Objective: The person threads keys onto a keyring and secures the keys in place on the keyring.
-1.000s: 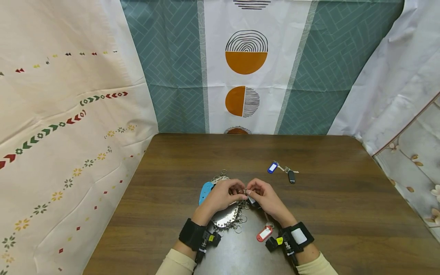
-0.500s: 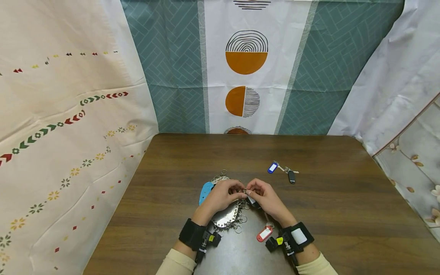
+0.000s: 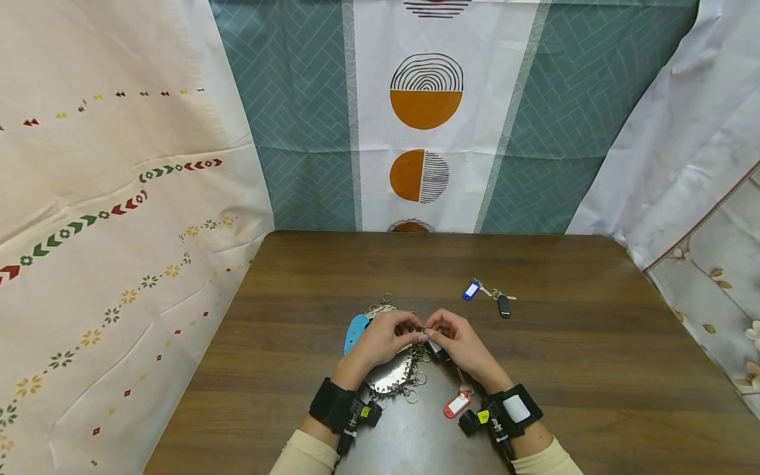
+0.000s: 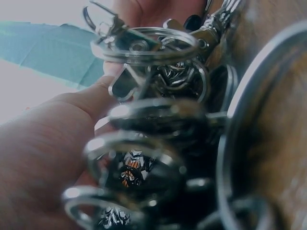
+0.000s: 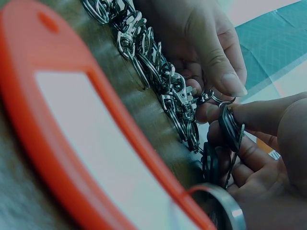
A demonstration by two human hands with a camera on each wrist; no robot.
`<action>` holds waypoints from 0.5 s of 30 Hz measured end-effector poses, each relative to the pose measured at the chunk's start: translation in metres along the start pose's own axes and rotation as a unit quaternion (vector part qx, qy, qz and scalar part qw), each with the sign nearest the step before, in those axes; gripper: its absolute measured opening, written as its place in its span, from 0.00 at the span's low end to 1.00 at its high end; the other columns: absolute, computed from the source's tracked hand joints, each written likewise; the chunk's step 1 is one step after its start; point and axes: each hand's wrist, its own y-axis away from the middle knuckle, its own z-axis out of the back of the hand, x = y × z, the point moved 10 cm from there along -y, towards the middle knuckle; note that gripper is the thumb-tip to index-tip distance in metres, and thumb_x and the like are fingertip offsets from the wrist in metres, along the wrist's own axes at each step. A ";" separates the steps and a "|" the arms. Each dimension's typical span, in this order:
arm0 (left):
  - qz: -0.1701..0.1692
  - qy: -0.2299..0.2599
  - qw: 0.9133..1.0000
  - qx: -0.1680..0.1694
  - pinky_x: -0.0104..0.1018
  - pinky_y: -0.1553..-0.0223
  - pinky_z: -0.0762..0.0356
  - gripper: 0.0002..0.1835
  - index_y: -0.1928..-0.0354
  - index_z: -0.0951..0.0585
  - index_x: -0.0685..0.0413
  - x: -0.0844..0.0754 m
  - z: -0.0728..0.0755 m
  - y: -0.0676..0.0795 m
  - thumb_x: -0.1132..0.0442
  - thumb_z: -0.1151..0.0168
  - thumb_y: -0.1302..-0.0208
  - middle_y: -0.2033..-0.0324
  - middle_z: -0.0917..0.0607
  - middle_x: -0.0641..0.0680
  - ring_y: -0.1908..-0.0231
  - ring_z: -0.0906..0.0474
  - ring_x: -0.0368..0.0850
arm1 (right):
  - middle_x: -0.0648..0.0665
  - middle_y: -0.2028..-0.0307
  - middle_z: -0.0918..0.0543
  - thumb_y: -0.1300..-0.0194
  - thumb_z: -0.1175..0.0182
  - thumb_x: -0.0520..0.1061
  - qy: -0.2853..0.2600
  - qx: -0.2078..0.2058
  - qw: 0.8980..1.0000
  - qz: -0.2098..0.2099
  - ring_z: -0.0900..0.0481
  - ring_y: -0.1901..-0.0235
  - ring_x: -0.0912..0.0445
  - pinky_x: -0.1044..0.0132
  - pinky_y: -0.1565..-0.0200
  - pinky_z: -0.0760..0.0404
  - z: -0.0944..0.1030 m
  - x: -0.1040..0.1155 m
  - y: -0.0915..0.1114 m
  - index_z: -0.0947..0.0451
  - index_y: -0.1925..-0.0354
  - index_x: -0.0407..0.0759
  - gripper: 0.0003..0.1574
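My left hand (image 3: 386, 336) and right hand (image 3: 456, 338) meet over a round metal piece (image 3: 388, 377) edged with several rings and clasps. In the right wrist view, the left thumb and fingers pinch a small split ring (image 5: 223, 101) joined to a clasp. Beside it, my right fingers pinch a black key tag (image 5: 229, 127), with a key (image 5: 235, 163) hanging by it. Whether the tag is threaded on that ring, I cannot tell. Metal rings (image 4: 148, 48) and swivel clasps crowd the left wrist view. Below the right hand lies a red key tag (image 3: 457, 404) with a white label.
A light blue piece (image 3: 355, 332) lies left of the left hand. Farther back on the wooden table (image 3: 570, 316) are a blue key tag (image 3: 471, 289) and a black key tag (image 3: 503, 305) with keys. Patterned cloths (image 3: 297, 132) hang behind.
Both hands stay almost still, pinching at the same spot. The cloth on the left has shifted slightly; the tags on the table have not moved.
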 end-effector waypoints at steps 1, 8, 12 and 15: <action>0.000 0.001 1.000 0.000 0.30 0.68 0.22 0.09 0.57 0.14 0.36 0.000 0.000 0.000 0.45 0.34 0.32 0.69 0.16 0.41 0.70 0.22 0.35 | 0.26 0.63 0.19 0.26 0.44 0.30 0.000 0.000 1.000 -0.002 0.26 0.67 0.36 0.69 0.67 0.29 0.000 0.000 0.000 0.24 0.53 0.28 0.06; -0.002 0.005 1.000 -0.002 0.30 0.69 0.22 0.09 0.58 0.14 0.35 0.000 0.001 -0.001 0.43 0.35 0.32 0.69 0.16 0.40 0.70 0.22 0.35 | 0.25 0.62 0.19 0.27 0.45 0.29 0.001 0.000 1.000 -0.004 0.26 0.67 0.36 0.69 0.67 0.29 0.000 0.001 0.000 0.24 0.54 0.28 0.05; -0.006 0.005 1.000 -0.003 0.30 0.69 0.23 0.10 0.58 0.14 0.35 0.000 0.000 -0.001 0.42 0.36 0.32 0.70 0.16 0.40 0.71 0.23 0.35 | 0.25 0.63 0.19 0.27 0.45 0.29 0.002 0.001 1.000 -0.003 0.26 0.68 0.36 0.70 0.68 0.29 -0.001 0.001 -0.001 0.24 0.54 0.29 0.05; -0.007 0.005 1.000 -0.001 0.29 0.70 0.23 0.10 0.57 0.14 0.36 0.000 0.000 -0.001 0.43 0.35 0.32 0.69 0.16 0.41 0.71 0.23 0.35 | 0.25 0.63 0.19 0.27 0.45 0.29 0.001 0.001 1.000 -0.003 0.27 0.68 0.35 0.70 0.68 0.29 -0.001 0.001 0.000 0.24 0.54 0.28 0.05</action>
